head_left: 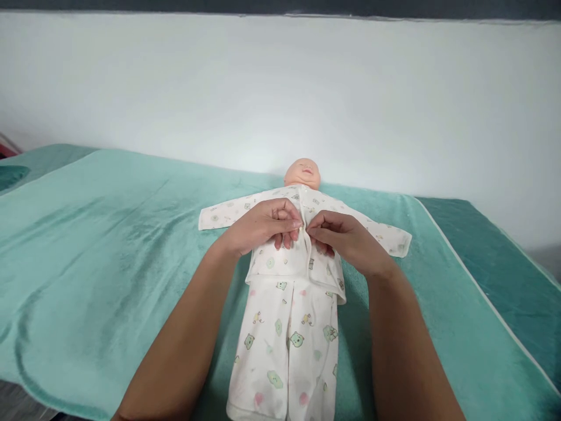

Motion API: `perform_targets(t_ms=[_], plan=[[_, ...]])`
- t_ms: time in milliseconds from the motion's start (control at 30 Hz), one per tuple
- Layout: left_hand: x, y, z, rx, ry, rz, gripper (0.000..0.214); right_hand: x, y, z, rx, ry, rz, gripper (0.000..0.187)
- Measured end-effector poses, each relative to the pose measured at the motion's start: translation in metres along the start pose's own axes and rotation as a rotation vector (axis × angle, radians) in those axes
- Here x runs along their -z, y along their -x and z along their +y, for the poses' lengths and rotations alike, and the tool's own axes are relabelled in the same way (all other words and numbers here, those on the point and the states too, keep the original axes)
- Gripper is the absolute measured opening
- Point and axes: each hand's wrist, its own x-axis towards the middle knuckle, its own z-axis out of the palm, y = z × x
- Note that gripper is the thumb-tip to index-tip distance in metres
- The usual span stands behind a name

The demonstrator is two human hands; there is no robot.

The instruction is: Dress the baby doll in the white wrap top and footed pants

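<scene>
A baby doll lies on its back, dressed in a white printed jacket and matching trousers. The jacket's sleeves stretch out to both sides, and its front opening runs down the middle. My left hand pinches the left front edge of the jacket at chest height, near a small button. Just across the opening, my right hand pinches the other front edge. The fingertips of both hands are close together, partly hiding the fabric between them. Below my hands the front edges hang slightly apart.
A light green towel lies under the doll, with some creases on the left. Darker green cloth shows at the right. A white wall rises directly behind the doll's head.
</scene>
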Motion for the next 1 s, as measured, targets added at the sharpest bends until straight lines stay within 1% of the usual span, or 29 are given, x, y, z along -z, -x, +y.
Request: perform_targets(t_ms=[133, 267, 467, 800, 1000], plan=[[0.0024, 0.0004, -0.0004, 0.053, -0.023, 0.055, 0.020, -0.0011, -0.0004, -0.0015, -0.028, -0.023, 0.040, 0.016], [0.0024, 0.0008, 0.0010, 0.085, -0.064, 0.054, 0.020, -0.0024, -0.0014, 0.0003, -0.042, -0.004, 0.065, 0.013], [0.0019, -0.0006, 0.0017, 0.111, -0.072, 0.056, 0.018, -0.0026, -0.0012, -0.0007, -0.048, -0.003, 0.032, 0.015], [0.0014, -0.0011, 0.0011, 0.095, -0.068, 0.046, 0.019, -0.0036, -0.0015, 0.0004, -0.053, 0.035, 0.012, 0.022], [0.0004, 0.0008, 0.0027, 0.093, -0.075, 0.039, 0.020, -0.0044, -0.0018, 0.0031, -0.057, 0.107, 0.012, 0.022]])
